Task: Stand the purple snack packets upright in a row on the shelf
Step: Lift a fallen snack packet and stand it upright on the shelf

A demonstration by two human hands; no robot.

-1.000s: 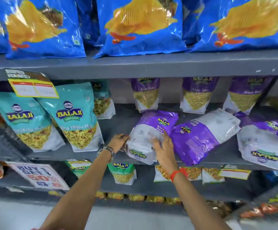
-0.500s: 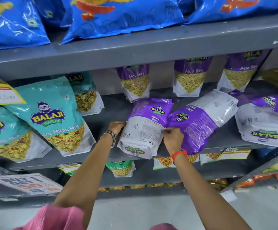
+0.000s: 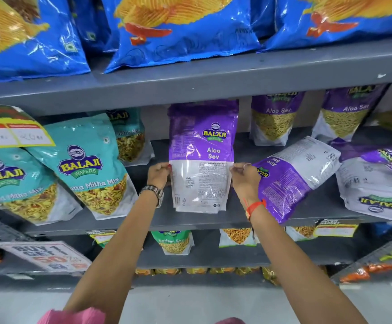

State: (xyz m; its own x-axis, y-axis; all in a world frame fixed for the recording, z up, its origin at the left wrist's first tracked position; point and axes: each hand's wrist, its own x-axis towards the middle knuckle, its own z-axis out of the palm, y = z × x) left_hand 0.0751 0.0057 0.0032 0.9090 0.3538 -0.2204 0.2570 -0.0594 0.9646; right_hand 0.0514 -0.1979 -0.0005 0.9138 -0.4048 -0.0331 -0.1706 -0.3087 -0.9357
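A purple and white Aloo Sev packet [image 3: 203, 155] stands upright at the middle of the grey shelf [image 3: 213, 217], its back side facing me. My left hand [image 3: 158, 173] pinches its left edge and my right hand [image 3: 243, 175] pinches its right edge. To the right, a second purple packet [image 3: 293, 176] lies tilted on its side, touching my right hand. A third purple packet [image 3: 375, 181] lies flat and upside down at the far right. Two more purple packets [image 3: 273, 120] [image 3: 344, 115] stand upright at the back of the shelf.
Teal Khatta Mitha Mix packets [image 3: 89, 167] lean on the shelf's left part. Big blue chip bags [image 3: 181, 31] fill the shelf above. A yellow price tag [image 3: 14, 134] hangs at the left. Lower shelves hold smaller packets [image 3: 174, 242] and a promo sign [image 3: 47, 256].
Both hands have raised the middle purple packet from a lying, slanted pose to upright, gripping its side edges. The view has shifted closer to the shelf.
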